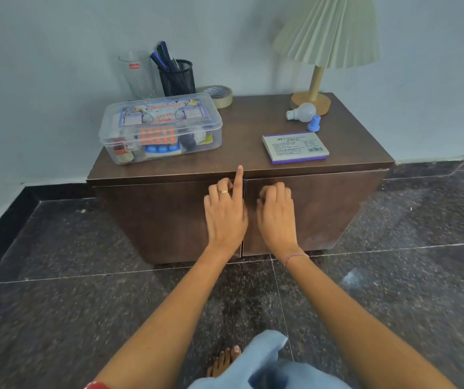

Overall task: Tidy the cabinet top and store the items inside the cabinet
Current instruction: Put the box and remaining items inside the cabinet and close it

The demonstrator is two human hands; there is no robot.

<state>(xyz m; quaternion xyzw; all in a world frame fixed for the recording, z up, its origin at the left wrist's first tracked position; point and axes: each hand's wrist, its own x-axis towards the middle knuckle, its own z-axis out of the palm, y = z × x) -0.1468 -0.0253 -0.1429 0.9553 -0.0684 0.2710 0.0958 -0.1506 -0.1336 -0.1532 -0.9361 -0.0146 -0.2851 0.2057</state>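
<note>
A low brown cabinet point(247, 127) stands against the wall with its left door point(155, 220) and right door point(323, 209) closed. On top are a clear first-aid box point(160, 127), a drinking glass point(136, 74), a black mesh pen holder point(177, 77), a tape roll point(219, 95), a light bulb point(302, 112), a small blue plastic piece point(313, 123) and a flat Faber-Castell box point(295, 147). My left hand point(225, 211) hooks its fingers on the left door's top edge, index finger pointing up. My right hand point(275, 214) curls over the right door's top edge.
A lamp point(316, 80) with a pleated shade stands at the back right corner of the cabinet top. Dark stone floor tiles point(56, 276) surround the cabinet. My bare foot point(223, 360) and a light blue trouser leg point(267, 360) are below my arms.
</note>
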